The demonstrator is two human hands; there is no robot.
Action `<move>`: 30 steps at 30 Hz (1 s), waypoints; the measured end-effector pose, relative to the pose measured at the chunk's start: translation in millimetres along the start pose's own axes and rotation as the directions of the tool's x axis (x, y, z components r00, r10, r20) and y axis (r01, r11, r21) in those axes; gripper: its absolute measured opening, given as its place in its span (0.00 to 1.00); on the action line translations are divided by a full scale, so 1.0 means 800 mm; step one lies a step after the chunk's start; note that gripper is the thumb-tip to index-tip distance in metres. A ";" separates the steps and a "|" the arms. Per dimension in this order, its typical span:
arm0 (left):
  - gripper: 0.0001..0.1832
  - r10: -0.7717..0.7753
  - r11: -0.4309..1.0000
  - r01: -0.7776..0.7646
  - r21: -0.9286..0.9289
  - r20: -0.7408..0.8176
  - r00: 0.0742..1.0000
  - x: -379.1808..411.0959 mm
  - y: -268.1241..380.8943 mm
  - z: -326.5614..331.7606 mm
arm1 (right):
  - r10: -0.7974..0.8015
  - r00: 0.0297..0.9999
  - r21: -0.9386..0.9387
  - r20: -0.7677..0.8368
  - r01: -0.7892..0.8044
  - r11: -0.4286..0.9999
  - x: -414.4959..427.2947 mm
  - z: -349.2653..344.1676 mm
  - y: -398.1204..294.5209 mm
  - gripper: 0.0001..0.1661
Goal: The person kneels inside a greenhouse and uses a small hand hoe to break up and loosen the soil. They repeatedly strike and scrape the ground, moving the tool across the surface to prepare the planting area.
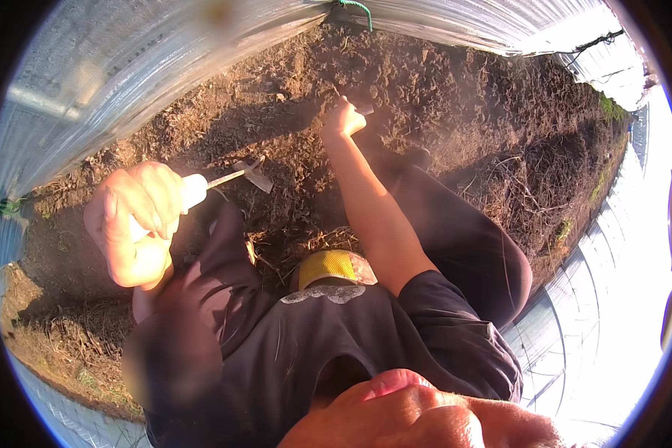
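My left hand (137, 224), raised at the left, is wrapped around the white handle (195, 190) of a small hand hoe. Its thin metal shank leads to a flat, soil-marked blade (256, 175) over the brown soil, near my left knee. Whether the blade touches the ground is not plain. Stretched out ahead of me, my right hand (344, 119) is low over the loose soil (291, 126) with curled fingers. A small pale flat piece (365, 110) shows beside it; haze and glare hide whether the fingers hold it.
Plastic sheeting (117, 73) slopes along the left and far side, with a green cord (361, 8) at the top. Dry stems (518, 173) lie in a heap on the right. Between my legs is a rounded item with a yellow textured panel (327, 265).
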State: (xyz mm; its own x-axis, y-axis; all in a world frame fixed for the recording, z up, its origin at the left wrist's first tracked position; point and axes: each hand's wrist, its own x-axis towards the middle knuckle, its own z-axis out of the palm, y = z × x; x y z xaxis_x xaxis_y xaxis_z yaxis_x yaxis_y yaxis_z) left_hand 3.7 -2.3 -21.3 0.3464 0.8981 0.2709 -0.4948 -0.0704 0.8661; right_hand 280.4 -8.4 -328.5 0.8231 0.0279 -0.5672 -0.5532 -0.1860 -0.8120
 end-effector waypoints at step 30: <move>0.22 0.072 0.997 -0.066 0.051 -0.130 0.989 -0.053 0.014 0.007 | -0.720 0.502 0.216 0.479 0.727 0.652 -0.017 -0.059 -0.214 0.10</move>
State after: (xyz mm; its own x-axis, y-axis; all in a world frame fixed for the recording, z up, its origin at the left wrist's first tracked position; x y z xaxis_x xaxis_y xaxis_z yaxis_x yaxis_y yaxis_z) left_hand -12.2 -43.8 -20.5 0.2032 0.9395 0.2756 -0.4755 -0.1514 0.8666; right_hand 370.3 -23.2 -175.2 0.7502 0.6187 0.2334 0.2105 0.1111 -0.9713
